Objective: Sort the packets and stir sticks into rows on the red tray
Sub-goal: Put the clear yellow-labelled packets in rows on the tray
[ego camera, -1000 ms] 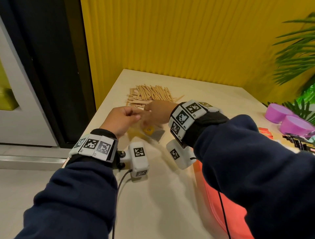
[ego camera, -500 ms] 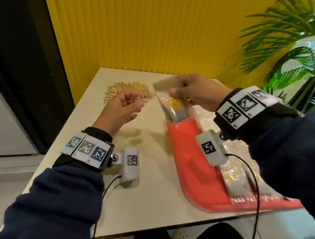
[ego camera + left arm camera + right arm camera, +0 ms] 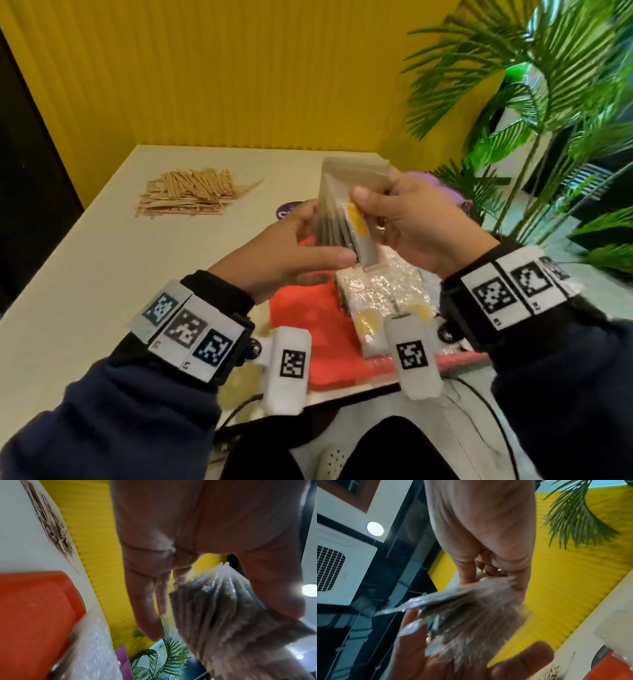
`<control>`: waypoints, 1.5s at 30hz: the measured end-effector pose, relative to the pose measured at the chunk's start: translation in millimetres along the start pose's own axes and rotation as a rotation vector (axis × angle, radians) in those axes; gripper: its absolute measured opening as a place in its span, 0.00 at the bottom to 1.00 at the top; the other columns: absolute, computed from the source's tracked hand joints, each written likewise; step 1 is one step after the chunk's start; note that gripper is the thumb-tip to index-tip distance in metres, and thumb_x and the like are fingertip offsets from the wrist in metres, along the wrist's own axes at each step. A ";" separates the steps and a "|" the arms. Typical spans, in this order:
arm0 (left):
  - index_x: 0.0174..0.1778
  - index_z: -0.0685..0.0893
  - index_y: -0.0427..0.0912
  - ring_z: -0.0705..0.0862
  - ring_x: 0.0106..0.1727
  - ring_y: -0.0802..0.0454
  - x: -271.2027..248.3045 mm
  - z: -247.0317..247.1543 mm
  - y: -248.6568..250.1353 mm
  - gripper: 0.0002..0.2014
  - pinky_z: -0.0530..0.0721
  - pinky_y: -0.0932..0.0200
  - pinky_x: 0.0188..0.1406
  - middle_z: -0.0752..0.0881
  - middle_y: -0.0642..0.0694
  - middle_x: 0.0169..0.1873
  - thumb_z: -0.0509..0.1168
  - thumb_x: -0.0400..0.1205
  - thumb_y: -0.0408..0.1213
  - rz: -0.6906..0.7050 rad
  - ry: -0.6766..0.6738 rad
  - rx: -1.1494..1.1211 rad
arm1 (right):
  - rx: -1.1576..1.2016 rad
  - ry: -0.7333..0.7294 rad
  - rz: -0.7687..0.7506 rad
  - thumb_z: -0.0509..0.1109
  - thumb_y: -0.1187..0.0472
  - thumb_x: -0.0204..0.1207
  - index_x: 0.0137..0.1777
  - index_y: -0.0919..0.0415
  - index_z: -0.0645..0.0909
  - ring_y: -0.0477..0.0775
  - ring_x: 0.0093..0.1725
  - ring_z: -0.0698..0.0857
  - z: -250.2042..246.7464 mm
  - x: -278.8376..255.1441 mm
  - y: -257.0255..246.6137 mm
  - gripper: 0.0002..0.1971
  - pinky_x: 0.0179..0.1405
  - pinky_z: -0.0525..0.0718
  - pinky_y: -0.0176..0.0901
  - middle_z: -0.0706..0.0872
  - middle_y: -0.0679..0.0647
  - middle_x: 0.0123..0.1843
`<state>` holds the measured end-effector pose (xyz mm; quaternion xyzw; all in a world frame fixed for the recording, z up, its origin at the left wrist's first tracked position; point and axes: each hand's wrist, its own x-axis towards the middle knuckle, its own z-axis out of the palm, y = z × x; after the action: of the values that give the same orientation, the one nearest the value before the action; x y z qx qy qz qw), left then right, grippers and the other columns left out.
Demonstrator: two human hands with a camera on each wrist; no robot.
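Fanned stack of clear plastic packets with yellow labels (image 3: pixel 346 219) held above the red tray (image 3: pixel 301 318).

Right hand (image 3: pixel 407 226) pinches the stack's top, left hand (image 3: pixel 284 253) grips its lower edge — fingers of both curled round it. More packets lie on the tray; a heap of wooden stir sticks (image 3: pixel 191 197) sits far-left on the cream table (image 3: pixel 102 274) — ribbed yellow wall (image 3: pixel 239 68) behind, green palm plant (image 3: pixel 548 102) to the right.

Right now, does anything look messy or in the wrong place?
Yes. The stir sticks lie in a jumbled heap on the table, none on the red tray. Both hands, left hand and right hand, hold a fanned stack of packets above it.
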<state>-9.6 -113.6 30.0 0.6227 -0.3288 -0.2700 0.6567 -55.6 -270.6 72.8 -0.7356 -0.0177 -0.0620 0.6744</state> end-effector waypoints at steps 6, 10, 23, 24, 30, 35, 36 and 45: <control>0.56 0.77 0.54 0.89 0.41 0.53 -2.7 38.4 -2.0 0.26 0.86 0.61 0.31 0.89 0.52 0.42 0.70 0.64 0.30 -0.041 -0.004 -0.126 | 0.126 0.069 -0.031 0.62 0.66 0.80 0.48 0.54 0.81 0.42 0.35 0.85 -17.7 -21.9 23.0 0.09 0.37 0.80 0.37 0.88 0.43 0.35; 0.60 0.77 0.50 0.89 0.45 0.47 0.3 61.1 -7.3 0.27 0.86 0.56 0.39 0.87 0.44 0.48 0.67 0.65 0.26 -0.067 0.020 -0.107 | 0.258 0.129 -0.035 0.60 0.71 0.81 0.43 0.60 0.77 0.37 0.24 0.83 -23.6 -31.0 30.4 0.09 0.22 0.78 0.27 0.85 0.42 0.24; 0.59 0.81 0.41 0.89 0.42 0.48 10.5 100.0 -20.1 0.18 0.86 0.67 0.36 0.88 0.40 0.46 0.70 0.72 0.32 -0.162 0.117 -0.334 | -0.170 0.346 -0.031 0.63 0.61 0.81 0.58 0.54 0.80 0.57 0.53 0.85 -48.9 -37.2 73.4 0.09 0.59 0.81 0.59 0.87 0.55 0.50; 0.59 0.81 0.42 0.89 0.42 0.48 12.1 101.5 -21.9 0.18 0.86 0.67 0.36 0.88 0.41 0.46 0.69 0.72 0.34 -0.165 0.137 -0.353 | -0.209 0.351 -0.029 0.63 0.59 0.81 0.59 0.55 0.79 0.57 0.52 0.85 -50.3 -37.0 75.1 0.10 0.59 0.81 0.59 0.86 0.54 0.48; 0.59 0.80 0.41 0.88 0.39 0.52 22.0 106.7 -33.9 0.14 0.86 0.69 0.33 0.89 0.42 0.43 0.63 0.77 0.30 -0.215 0.261 -0.333 | -0.317 0.344 0.085 0.60 0.53 0.82 0.62 0.53 0.68 0.53 0.48 0.78 -56.7 -36.1 80.7 0.11 0.42 0.75 0.42 0.78 0.51 0.50; 0.52 0.82 0.38 0.89 0.32 0.55 23.0 109.0 -39.5 0.08 0.85 0.69 0.29 0.90 0.44 0.36 0.61 0.81 0.25 -0.209 0.340 -0.291 | -0.403 0.289 0.129 0.57 0.46 0.82 0.59 0.59 0.71 0.50 0.48 0.74 -56.0 -33.8 83.2 0.16 0.44 0.72 0.42 0.75 0.48 0.45; 0.52 0.82 0.38 0.89 0.33 0.55 23.0 108.9 -41.1 0.08 0.85 0.69 0.30 0.90 0.44 0.36 0.62 0.80 0.25 -0.206 0.355 -0.280 | -0.404 0.297 0.125 0.58 0.46 0.82 0.54 0.59 0.71 0.50 0.46 0.75 -55.8 -32.8 84.9 0.15 0.39 0.71 0.42 0.75 0.47 0.41; 0.45 0.79 0.43 0.85 0.27 0.56 19.3 109.1 -46.7 0.03 0.80 0.71 0.20 0.88 0.45 0.31 0.62 0.83 0.35 -0.265 0.476 -0.191 | -0.358 0.390 0.063 0.58 0.56 0.84 0.35 0.54 0.66 0.43 0.32 0.70 -68.9 -37.9 88.8 0.14 0.30 0.66 0.36 0.72 0.48 0.34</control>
<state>-78.5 -201.8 -13.7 0.6414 -0.0542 -0.2295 0.7301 -88.1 -344.9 -13.8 -0.8176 0.1467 -0.1838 0.5256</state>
